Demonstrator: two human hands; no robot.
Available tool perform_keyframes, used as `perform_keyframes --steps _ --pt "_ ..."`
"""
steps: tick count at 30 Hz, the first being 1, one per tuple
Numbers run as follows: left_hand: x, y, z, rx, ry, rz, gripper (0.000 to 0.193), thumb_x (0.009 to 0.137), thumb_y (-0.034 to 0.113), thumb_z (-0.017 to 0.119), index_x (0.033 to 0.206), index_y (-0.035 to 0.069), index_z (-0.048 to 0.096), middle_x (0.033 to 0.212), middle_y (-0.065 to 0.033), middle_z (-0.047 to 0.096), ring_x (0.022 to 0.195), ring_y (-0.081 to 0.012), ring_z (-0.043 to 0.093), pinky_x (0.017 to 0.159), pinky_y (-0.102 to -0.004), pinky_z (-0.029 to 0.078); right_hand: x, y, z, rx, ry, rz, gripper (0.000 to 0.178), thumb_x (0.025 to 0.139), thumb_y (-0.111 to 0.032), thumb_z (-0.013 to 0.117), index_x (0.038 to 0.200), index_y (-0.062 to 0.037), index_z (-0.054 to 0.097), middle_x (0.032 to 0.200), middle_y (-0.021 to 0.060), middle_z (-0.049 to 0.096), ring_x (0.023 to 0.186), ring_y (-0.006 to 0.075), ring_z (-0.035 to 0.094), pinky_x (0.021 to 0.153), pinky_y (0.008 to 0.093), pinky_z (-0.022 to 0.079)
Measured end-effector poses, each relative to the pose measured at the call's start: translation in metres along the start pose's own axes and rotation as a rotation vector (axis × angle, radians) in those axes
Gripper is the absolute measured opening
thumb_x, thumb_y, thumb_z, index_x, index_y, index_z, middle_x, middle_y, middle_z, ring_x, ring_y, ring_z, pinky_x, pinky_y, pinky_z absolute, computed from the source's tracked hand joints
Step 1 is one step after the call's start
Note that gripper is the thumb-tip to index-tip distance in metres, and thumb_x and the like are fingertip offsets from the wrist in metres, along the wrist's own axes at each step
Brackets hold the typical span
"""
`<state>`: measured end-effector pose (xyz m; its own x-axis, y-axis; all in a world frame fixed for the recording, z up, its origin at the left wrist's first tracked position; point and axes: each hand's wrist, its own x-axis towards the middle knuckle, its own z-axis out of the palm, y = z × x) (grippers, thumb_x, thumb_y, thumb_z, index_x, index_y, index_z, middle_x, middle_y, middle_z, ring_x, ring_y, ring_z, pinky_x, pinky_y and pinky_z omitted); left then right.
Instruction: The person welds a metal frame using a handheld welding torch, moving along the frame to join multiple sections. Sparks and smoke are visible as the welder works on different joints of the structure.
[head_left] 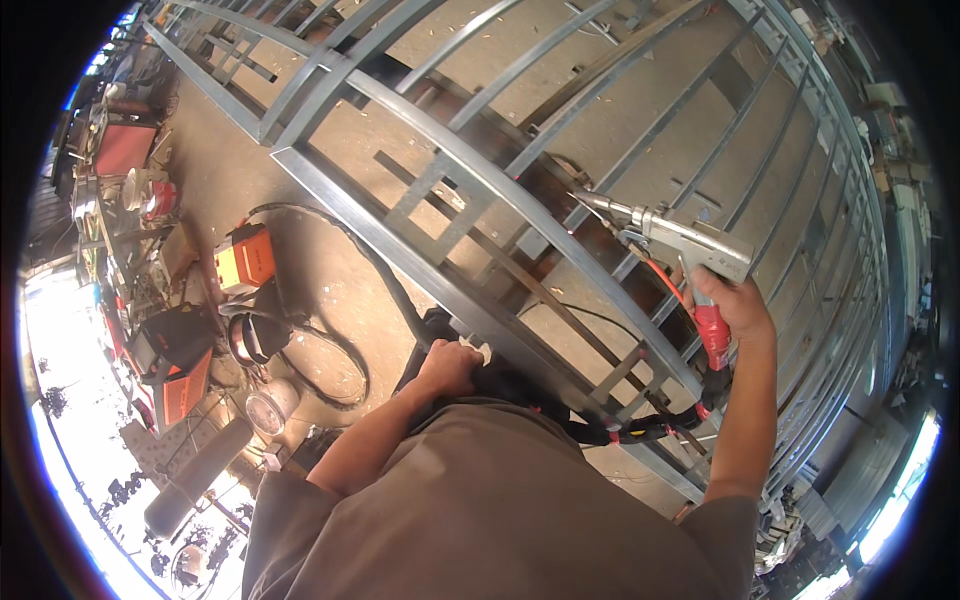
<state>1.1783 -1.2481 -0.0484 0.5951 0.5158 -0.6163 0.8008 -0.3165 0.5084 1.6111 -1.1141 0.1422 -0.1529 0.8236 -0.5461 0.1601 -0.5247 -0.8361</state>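
Note:
In my right hand [733, 303] is a handheld laser welding gun [690, 237], with a silver body, a long pointed nozzle and red wrapping on the lower grip. Its tip points left, over the bars of a large frame of grey square steel tube [430, 125]. A dark wrapped cable [645, 432] with red and yellow bands runs below the gun, across the frame. Close to my waist, my left hand [447, 367] is closed beside the frame's near rail [385, 240]. A small pale thing [480, 349] shows at its fingers, against something black; what it grips is unclear.
On the floor to the left are an orange-and-black machine [244, 260], a looping black hose [365, 375], a wire spool [250, 338] and a grey gas cylinder [198, 478]. Cluttered shelves and boxes line the far left. More long bars curve away on the right.

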Motion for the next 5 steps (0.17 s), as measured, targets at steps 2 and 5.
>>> perform_keyframes --steps 2,5 --pt "-0.007 -0.023 -0.002 0.028 -0.024 0.010 0.027 0.070 0.027 0.076 0.095 0.014 0.076 0.100 -0.0066 0.076 0.104 -0.0286 0.072 0.091 -0.0461 0.051 0.007 -0.011 0.041 -0.085 0.038 -0.075 0.038 0.094 -0.020 0.078 0.123 0.0014 0.066 0.097 0.0074 0.072 0.075 0.0146 0.068 0.066 0.0305 0.057" --pt "-0.023 -0.061 -0.004 0.076 -0.039 -0.035 0.037 0.068 0.029 0.080 0.102 0.017 0.077 0.101 -0.0057 0.076 0.104 -0.0281 0.071 0.094 -0.0468 0.052 0.016 -0.034 0.102 -0.377 -0.008 -0.180 0.043 0.091 -0.020 0.081 0.128 -0.0039 0.067 0.099 0.0061 0.073 0.080 0.0141 0.068 0.071 0.0301 0.059"
